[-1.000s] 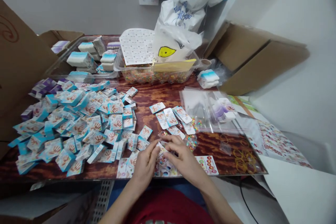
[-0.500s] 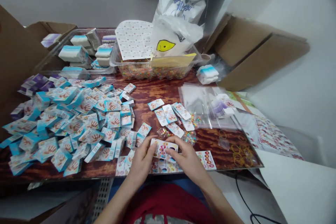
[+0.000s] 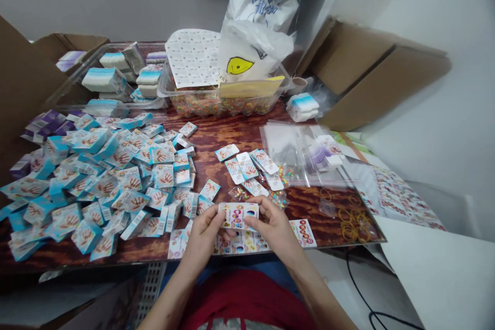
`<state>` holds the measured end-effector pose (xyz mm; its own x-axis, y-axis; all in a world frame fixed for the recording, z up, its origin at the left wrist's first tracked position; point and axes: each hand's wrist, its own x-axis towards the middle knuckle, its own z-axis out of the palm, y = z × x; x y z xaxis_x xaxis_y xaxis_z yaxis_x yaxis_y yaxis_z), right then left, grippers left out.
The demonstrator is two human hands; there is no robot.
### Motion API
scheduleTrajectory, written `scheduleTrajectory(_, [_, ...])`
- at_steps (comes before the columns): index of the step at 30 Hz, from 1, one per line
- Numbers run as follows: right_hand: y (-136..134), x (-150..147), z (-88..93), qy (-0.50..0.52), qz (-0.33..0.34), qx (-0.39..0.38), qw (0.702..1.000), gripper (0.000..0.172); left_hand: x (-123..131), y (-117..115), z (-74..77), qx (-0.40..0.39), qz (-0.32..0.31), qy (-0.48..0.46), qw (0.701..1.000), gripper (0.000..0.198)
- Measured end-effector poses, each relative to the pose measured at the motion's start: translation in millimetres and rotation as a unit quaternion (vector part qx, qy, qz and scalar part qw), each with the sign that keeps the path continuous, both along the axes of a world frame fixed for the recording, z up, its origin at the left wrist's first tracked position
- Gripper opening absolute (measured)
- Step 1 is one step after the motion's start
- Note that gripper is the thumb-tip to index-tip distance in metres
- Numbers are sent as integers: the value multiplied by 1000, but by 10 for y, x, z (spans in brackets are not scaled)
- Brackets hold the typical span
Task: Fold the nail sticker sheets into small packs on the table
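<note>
Between my two hands is a small printed card (image 3: 236, 212) with colourful round pictures; I cannot tell whether it is one card or a stack. My left hand (image 3: 204, 229) pinches its left end, thumb on top and fingers beneath. The right end is gripped by my right hand (image 3: 270, 224), with the thumb on its face. Below it, a row of similar sticker cards (image 3: 247, 244) lies along the table's front edge. Just beyond my hands are several small cards with a hand print (image 3: 247, 166) and clear packets of coloured beads (image 3: 277, 198).
A large heap of small blue-and-white boxes (image 3: 116, 165) covers the left side. Behind stand a clear tub of coloured beads (image 3: 193, 103) and a tray of bundled cards (image 3: 104, 80). Plastic sleeves (image 3: 286, 154) and yellow rubber bands (image 3: 350, 224) lie right, near an open carton (image 3: 371, 82).
The card has been turned from a tilt to nearly level, facing me more squarely. My left fingers now show underneath it. The whole view has shifted slightly.
</note>
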<state>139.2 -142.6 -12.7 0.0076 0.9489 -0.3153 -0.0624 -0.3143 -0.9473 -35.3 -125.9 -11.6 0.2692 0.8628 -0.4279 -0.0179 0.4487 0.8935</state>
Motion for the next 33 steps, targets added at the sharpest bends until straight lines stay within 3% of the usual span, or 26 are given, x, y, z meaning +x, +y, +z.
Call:
scheduleTrajectory(3, [-12, 1, 13, -1, 19, -9, 1000, 23, -4, 2, -38, 29, -4, 43, 999, 39])
scheduleTrajectory(7, [-39, 24, 99, 12, 72, -10, 997, 21, 15, 9, -55, 144, 18, 173, 974, 28])
scheduleTrajectory(11, [-77, 41, 177, 28, 121, -14, 992, 18, 86, -39, -31, 186, -19, 206, 961, 23])
scheduleTrajectory(14, [-103, -16, 172, 48, 98, -14, 994, 18, 155, -107, -3, 161, -40, 146, 975, 25])
scheduleTrajectory(19, [-124, -158, 104, 6, -3, 11, 1000, 21, 193, -202, 13, 46, -20, 0, 999, 42])
scheduleTrajectory(24, [43, -40, 93, -29, 87, 23, 995, 20, 143, -195, -46, -10, 5, -27, 1000, 45])
scheduleTrajectory(27, [220, 37, 72, -170, 86, 82, 978, 19, 101, -151, -53, -20, 44, -12, 999, 43])
scheduleTrajectory(30, [329, -17, 12, -380, 84, 139, 910, 13, 76, -117, -24, -19, 51, 1, 999, 47])
scheduleTrajectory(32, [343, -85, -18, -443, 93, 144, 880, 14, 71, -107, -2, -18, 33, 7, 999, 51])
scheduleTrajectory(33, [337, -110, -19, -440, 92, 148, 881, 15, 70, -107, 5, -17, 23, 10, 1000, 53])
